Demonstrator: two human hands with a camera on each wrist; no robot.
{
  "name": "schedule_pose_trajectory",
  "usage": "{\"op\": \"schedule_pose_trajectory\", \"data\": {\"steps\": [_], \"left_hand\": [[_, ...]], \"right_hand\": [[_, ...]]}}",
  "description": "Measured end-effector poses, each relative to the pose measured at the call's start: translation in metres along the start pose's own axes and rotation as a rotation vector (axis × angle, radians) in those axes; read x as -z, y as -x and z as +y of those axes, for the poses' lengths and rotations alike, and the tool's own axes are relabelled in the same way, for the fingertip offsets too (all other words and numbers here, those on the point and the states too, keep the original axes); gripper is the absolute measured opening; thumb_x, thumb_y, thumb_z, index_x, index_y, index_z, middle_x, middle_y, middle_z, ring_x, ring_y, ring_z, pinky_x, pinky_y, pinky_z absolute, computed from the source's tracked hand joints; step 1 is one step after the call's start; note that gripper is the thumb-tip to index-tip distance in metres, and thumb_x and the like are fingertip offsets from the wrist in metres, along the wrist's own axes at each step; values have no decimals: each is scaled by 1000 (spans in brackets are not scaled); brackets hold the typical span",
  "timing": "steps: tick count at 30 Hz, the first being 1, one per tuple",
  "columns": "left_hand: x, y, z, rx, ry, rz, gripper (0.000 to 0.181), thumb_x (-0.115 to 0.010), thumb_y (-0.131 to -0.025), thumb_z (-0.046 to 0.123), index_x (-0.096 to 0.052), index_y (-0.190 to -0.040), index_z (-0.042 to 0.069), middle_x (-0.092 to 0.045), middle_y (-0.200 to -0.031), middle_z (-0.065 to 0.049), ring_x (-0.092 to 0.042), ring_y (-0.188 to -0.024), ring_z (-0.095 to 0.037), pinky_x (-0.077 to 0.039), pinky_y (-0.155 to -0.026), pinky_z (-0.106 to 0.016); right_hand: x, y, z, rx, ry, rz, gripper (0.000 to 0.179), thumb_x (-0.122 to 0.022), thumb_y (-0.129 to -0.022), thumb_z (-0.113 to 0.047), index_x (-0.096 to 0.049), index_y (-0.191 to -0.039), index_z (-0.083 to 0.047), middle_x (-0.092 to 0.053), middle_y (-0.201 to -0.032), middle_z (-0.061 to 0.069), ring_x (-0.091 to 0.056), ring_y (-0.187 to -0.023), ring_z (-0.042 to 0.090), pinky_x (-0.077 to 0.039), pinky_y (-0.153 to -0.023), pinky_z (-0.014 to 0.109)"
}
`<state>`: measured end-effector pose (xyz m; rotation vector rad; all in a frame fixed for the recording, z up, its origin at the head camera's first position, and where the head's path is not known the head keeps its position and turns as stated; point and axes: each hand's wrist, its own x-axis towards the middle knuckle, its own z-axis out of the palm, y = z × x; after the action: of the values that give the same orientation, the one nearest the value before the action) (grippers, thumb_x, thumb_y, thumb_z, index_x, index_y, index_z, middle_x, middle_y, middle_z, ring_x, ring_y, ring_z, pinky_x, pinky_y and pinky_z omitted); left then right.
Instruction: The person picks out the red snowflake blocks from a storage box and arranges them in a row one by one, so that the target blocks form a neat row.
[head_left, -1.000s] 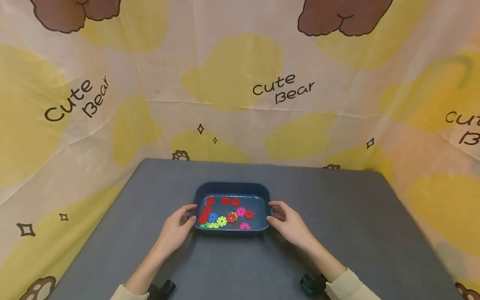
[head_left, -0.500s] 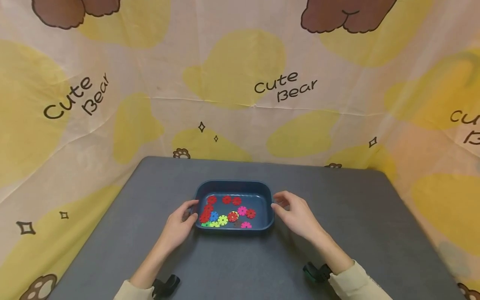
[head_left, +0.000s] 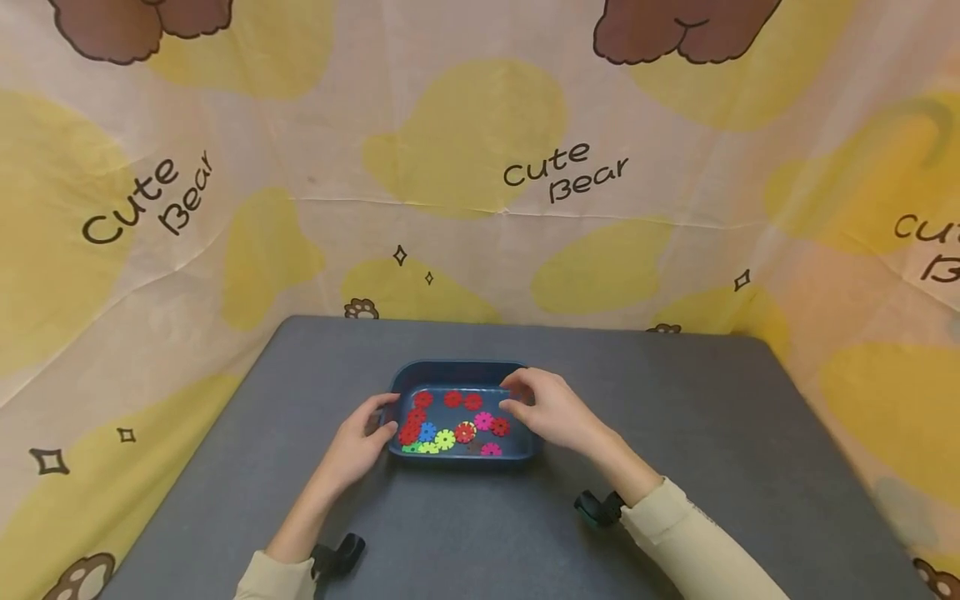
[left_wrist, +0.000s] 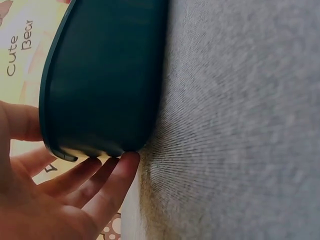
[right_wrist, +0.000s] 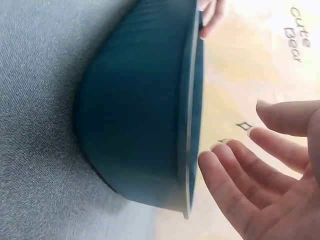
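Note:
A dark blue plastic tray (head_left: 462, 460) with high walls stands on the grey table, holding several small flower-shaped discs in red, pink, yellow-green, green and blue. My left hand (head_left: 357, 443) grips the tray's left end. In the left wrist view its thumb lies at the rim while the fingertips (left_wrist: 131, 159) press the outer wall. Over the tray's right end hovers my right hand (head_left: 557, 410), its fingers loosely bent and apart from the discs. The right wrist view shows that hand with nothing between thumb and fingers, beside the tray wall (right_wrist: 135, 110).
The grey tabletop (head_left: 675, 417) stretches around the tray on all sides. A printed cloth (head_left: 465, 150) with yellow patches and "Cute Bear" lettering hangs behind and along both sides. Each wrist carries a black strap-on device (head_left: 598, 507).
My right hand let go of the tray's right end, drew back, then rose and moved left over the rim. The left hand stays at its end; the discs have not moved.

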<state>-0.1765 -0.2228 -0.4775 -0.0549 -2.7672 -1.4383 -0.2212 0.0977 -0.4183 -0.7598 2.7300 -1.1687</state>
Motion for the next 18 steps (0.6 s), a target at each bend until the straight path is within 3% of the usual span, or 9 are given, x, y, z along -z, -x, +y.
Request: {"op": "schedule_pose_trajectory", "data": {"steps": [8,18], "left_hand": [[1,-5,0,31,-21,-5,42,-59,-101,12,-54,-143,12,-47,-151,-21,-49,-134,-46,-42,-105,-63],[2,-5,1,32,-21,0,40,-60,-101,13,-56,-141,14,-50,-150,-19,-51,-132,-44,-43,-103,-64]], "right_hand": [[-14,-27,-1,-26,64,-172,33,-75,-93,-18,-67,-122,-4,-68,-106,9,-61,-92,19,-54,-79,38],[-31,-45,1,-144,88,-285,34,-75,-93,-16,-64,-122,-1,-63,-88,3,-57,-70,16,-49,-68,34]]}}
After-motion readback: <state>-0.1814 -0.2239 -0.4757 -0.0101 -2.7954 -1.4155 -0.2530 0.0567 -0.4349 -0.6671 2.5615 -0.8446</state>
